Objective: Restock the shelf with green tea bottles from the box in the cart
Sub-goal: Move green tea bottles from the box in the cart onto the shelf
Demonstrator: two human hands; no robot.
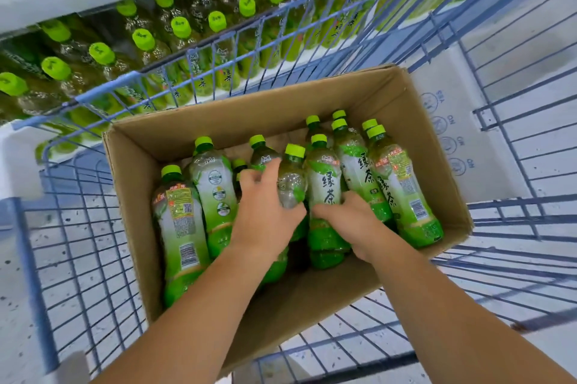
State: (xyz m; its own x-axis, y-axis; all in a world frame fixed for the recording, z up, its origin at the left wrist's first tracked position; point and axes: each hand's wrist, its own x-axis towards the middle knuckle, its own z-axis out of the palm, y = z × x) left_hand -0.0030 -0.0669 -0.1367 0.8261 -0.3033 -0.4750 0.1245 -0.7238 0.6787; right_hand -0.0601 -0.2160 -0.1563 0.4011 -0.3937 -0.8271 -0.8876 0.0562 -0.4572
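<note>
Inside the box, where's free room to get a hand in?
Free: the far strip between the box's back wall and the bottle caps, and the near right corner. Crowded: mid-box, where left hand and right hand grip packed bottles.

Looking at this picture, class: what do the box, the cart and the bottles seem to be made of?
Box: brown corrugated cardboard, matte, with folded flaps. Cart: probably metal wire, coated blue, forming a thin welded grid. Green tea bottles: clear, glossy plastic, apparently with printed film labels and green plastic screw caps; the liquid shows through.
</note>
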